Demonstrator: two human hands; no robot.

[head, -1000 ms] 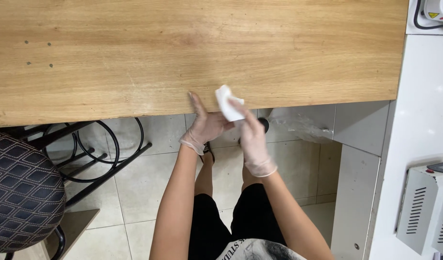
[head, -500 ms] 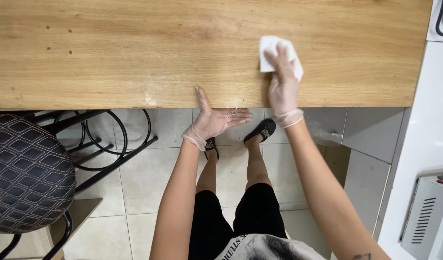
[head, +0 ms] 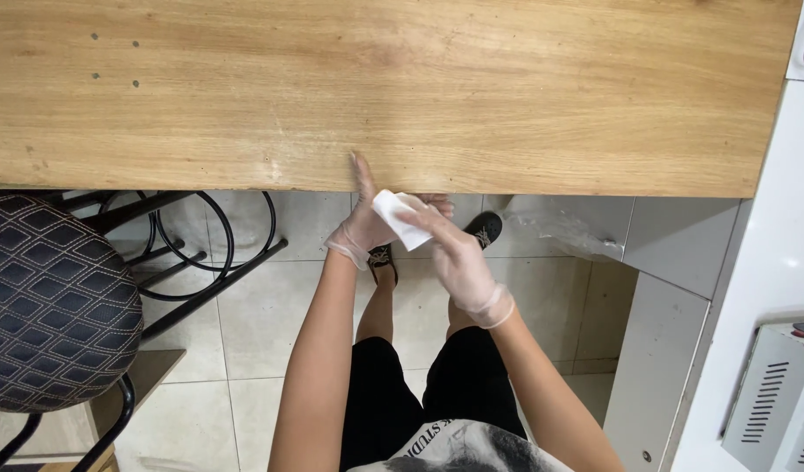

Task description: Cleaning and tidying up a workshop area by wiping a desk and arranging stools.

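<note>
Right hand (head: 461, 262), in a thin clear glove, is back at the near edge of the worktop (head: 402, 87). Half a second ago it was out on the wood, well in from the edge, pressing the white wipe (head: 400, 218) flat on the surface; now the wipe is off the top and sits just below the edge, between the 2 hands.

Left hand (head: 365, 223), also gloved, has barely moved: palm cupped just under the edge, 1 finger reaching up onto the wood. It matches its place in both earlier views.

Grip, right: fingers closed on the wipe, pinching its lower corner, the sheet bunched and folded rather than spread. Grip, left: fingers spread and loose, nothing clamped; the wipe's upper part lies against or just over its palm. Contact there is hard to confirm from above.

Reading: the hand goes out across the wood and returns to the cupped palm at the edge, and a second ago the wipe was at this same spot. That looks like a sweep that draws dust or crumbs toward the edge and into the waiting hand. No debris shows on the wood or in the palm at this size.

Around: the wooden top is bare, with 4 small screw holes far left. A padded stool (head: 52, 306) with diamond-pattern seat stands on the left on pale floor tiles (head: 253, 323). A white cabinet (head: 751, 306) stands on the right, with a crumpled clear plastic bag (head: 563, 229) beside it.
</note>
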